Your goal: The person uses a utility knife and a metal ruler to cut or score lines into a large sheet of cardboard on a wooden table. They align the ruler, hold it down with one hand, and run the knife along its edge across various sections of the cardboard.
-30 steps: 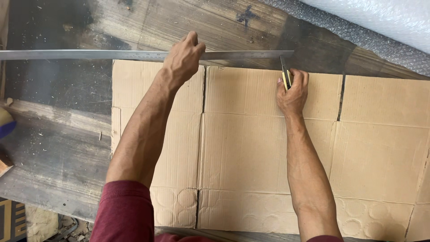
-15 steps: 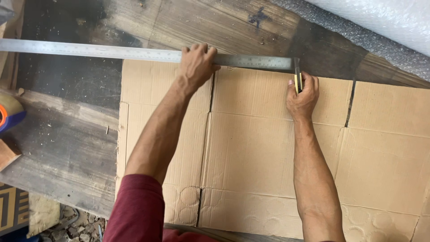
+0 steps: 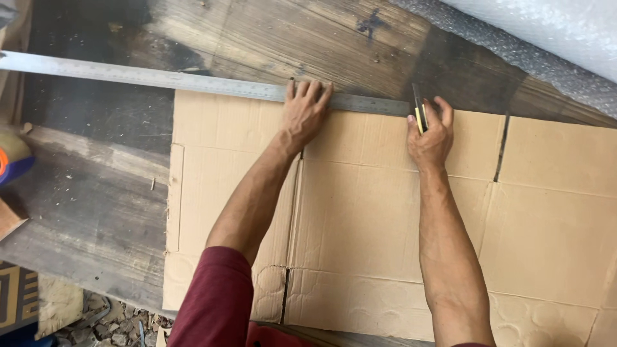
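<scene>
A flattened brown cardboard box (image 3: 360, 212) lies spread over a worn wooden table (image 3: 96, 193). Along its far edge rests a long steel ruler (image 3: 148, 77), running from the left side to about the middle. My left hand (image 3: 305, 112) presses flat on the ruler, fingers spread. My right hand (image 3: 429, 132) grips a yellow and black utility knife (image 3: 419, 109), its tip at the ruler's right end on the cardboard's far edge.
Bubble wrap (image 3: 546, 45) covers the far right corner. An orange and blue object (image 3: 11, 164) sits at the left edge, with a cardboard scrap (image 3: 9, 218) below it. Rubble and a patterned item (image 3: 19, 295) lie on the ground at the lower left.
The view has shifted, so the cardboard and ruler sit lower in the frame. My left hand stays on the ruler. The knife stays at the ruler's right end.
</scene>
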